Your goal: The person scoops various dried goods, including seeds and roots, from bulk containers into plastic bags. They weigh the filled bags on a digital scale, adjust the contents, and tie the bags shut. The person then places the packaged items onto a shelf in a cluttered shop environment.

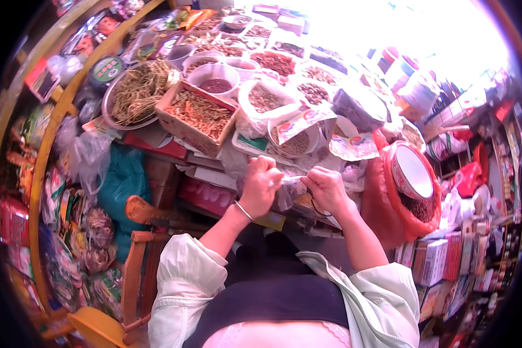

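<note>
A twisted strip of thin white plastic (292,179) is stretched between my two hands, in front of the laden display. My left hand (262,185) is closed on its one end, a pale bangle at the wrist. The other end is pinched by my right hand (325,187), with a dark cord hanging at that wrist. Beneath the strip is some crumpled clear plastic film (287,195). Just beyond the hands stands a white tub of small brown seeds (296,143), a printed packet (306,122) lying over it.
Left of the tub are a cardboard box of dried orange-brown pieces (200,114) and a metal basin of dried stalks (140,93). A red sack (385,187) holding a patterned bowl (413,172) stands at the right. A wooden chair (135,269) is at lower left.
</note>
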A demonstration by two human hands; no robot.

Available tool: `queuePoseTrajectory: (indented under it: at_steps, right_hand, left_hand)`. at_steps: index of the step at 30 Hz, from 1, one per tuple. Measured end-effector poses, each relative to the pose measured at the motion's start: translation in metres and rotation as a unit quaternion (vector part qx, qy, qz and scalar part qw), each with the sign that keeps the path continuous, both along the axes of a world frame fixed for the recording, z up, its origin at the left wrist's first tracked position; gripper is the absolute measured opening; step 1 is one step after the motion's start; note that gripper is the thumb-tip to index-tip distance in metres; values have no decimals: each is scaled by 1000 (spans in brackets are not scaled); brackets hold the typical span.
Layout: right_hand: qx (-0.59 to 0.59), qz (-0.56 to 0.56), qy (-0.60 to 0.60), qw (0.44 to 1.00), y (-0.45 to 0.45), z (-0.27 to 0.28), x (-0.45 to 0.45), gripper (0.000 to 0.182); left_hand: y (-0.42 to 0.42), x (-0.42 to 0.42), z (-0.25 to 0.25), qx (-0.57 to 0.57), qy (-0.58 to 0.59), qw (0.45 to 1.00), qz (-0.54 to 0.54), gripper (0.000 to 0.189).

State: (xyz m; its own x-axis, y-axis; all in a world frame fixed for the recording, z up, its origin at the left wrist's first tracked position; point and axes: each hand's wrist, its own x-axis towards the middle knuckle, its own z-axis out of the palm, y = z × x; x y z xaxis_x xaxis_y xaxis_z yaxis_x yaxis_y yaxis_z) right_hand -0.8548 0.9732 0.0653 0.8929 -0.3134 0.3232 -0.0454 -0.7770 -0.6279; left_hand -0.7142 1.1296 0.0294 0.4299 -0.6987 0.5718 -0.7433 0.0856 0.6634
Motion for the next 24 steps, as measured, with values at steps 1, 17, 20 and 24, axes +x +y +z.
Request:
queuePoseTrajectory:
  at_steps: [1, 17, 20, 24]
  right_hand:
    - [19, -26, 29, 999, -6, -10, -1, 24]
    - [667, 106, -44, 736, 3, -44, 44, 29]
    - [707, 119, -75, 693, 3, -50, 53, 31]
    - [719, 98, -77, 684, 0, -56, 57, 34]
  left_hand:
    - [-2, 7, -13, 14, -2, 1000, 0, 13]
    - [4, 10, -24, 82, 127, 988, 28, 33]
    - [16, 16, -18, 232, -45, 968, 79, 34]
    - [20, 11, -19, 118, 223, 967, -15, 41]
